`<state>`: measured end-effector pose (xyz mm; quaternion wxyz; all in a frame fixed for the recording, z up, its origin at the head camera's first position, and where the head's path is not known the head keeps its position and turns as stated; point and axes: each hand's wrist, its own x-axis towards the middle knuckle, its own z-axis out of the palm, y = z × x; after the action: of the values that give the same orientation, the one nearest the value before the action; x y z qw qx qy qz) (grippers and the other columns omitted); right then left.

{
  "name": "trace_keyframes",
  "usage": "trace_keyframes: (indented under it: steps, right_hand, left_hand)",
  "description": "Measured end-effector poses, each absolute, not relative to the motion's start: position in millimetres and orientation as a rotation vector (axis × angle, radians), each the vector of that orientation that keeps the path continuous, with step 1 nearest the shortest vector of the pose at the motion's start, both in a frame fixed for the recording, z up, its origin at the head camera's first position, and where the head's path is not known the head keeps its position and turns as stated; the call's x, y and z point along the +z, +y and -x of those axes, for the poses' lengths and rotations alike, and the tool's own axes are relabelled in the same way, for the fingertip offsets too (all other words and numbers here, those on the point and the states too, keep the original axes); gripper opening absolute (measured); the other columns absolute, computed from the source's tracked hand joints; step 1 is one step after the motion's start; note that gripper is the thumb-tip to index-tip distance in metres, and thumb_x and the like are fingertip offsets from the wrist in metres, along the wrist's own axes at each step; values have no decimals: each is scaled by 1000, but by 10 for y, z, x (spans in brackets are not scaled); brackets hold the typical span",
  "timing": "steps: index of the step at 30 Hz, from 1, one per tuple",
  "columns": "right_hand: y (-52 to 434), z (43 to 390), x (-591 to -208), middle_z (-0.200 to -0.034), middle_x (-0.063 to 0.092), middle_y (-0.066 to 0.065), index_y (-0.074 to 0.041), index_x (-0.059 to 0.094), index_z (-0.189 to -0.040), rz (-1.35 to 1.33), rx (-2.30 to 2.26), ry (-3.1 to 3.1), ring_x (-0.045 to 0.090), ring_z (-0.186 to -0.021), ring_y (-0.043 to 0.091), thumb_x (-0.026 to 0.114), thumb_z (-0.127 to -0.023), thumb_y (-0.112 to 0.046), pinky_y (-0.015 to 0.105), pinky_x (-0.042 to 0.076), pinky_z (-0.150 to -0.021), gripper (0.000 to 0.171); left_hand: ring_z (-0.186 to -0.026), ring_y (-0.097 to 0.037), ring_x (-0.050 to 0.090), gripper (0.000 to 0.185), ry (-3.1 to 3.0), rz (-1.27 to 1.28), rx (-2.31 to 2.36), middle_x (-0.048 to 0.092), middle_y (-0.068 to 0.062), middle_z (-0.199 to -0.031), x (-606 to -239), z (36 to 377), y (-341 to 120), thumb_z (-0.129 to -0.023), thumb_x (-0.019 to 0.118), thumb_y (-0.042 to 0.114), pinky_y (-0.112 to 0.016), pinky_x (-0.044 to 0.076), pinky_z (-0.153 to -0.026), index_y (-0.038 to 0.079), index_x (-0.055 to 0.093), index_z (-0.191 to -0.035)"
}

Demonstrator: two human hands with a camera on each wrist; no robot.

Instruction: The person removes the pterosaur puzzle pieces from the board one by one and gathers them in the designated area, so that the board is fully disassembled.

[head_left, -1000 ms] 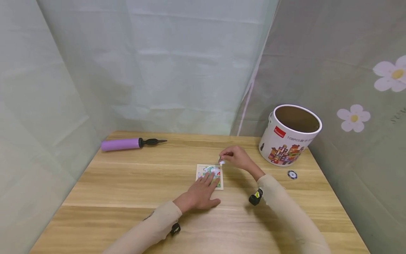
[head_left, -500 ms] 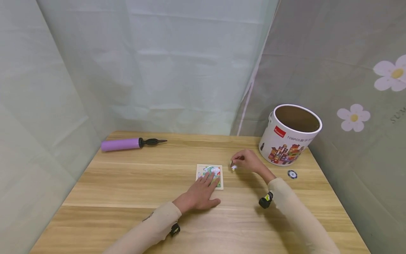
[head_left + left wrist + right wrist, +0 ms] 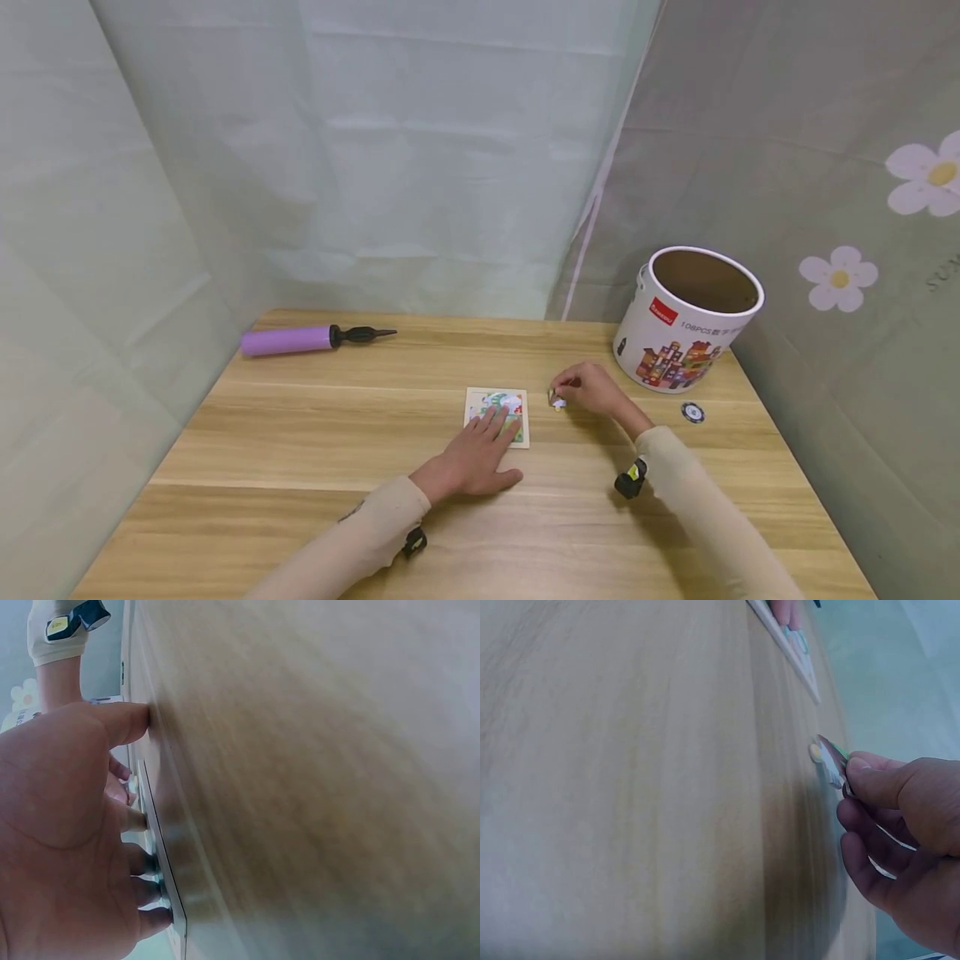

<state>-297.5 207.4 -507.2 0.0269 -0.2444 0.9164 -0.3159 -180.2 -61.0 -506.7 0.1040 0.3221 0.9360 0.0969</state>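
Note:
My left hand (image 3: 482, 457) lies flat with its fingers spread over a small square jigsaw puzzle (image 3: 504, 401) in a pale wooden frame, the thumb down on the table beside it. The fingers hide much of the lower half of the picture. To the right of the frame, my right hand (image 3: 592, 388) pinches a small jigsaw piece (image 3: 830, 763) between thumb and fingertips. White with a yellow tab and a bit of green shows on that piece, and it is tilted close over the tabletop in the right wrist view.
A large white printed bucket (image 3: 686, 325) stands at the back right, with a round black-and-white chip (image 3: 693, 412) in front of it. At the back left lies a purple hand pump (image 3: 288, 340) with a black nozzle. Curtains enclose the wooden table (image 3: 300, 450).
My right hand has moved right and slightly nearer with the jigsaw piece, from the frame's upper right corner to the table beside it. The left hand has stayed put.

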Motion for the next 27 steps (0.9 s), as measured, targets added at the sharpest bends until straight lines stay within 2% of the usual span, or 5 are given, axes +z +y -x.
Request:
trace_keyframes:
  steps: [5,12,21,27]
  right_hand:
    - [2061,2967,-5105,-96,78,3,-10,81,-94,698,-972,2825,66,-86,13,73,-93,-5,35,55,-80,9]
    - [2060,2969,-5103,-92,78,2,-10,82,-92,835,-949,2859,69,-88,15,74,-92,-6,39,57,-83,9]
    - [1909,3020,-4955,-94,78,1,-10,81,-99,840,-909,2885,69,-83,13,75,-94,-13,35,58,-76,9]
    - [1733,2983,-4826,-94,77,3,-6,79,-106,918,-909,2850,68,-82,15,72,-95,-11,34,57,-74,14]
  left_hand:
    - [-156,-38,17,80,2756,-948,282,18,-20,-168,-5075,1805,-609,-102,51,55,-53,23,-124,7,28,-162]
    - [-156,-36,16,81,2762,-941,250,17,-18,-169,-5104,1821,-619,-101,48,59,-52,23,-124,10,27,-163]
    - [-156,-36,16,83,2741,-927,251,16,-18,-170,-5070,1832,-610,-101,51,59,-53,23,-124,10,27,-163]
    - [-155,-36,20,82,2750,-967,223,19,-15,-169,-5052,1828,-588,-101,53,57,-54,25,-123,6,30,-161]
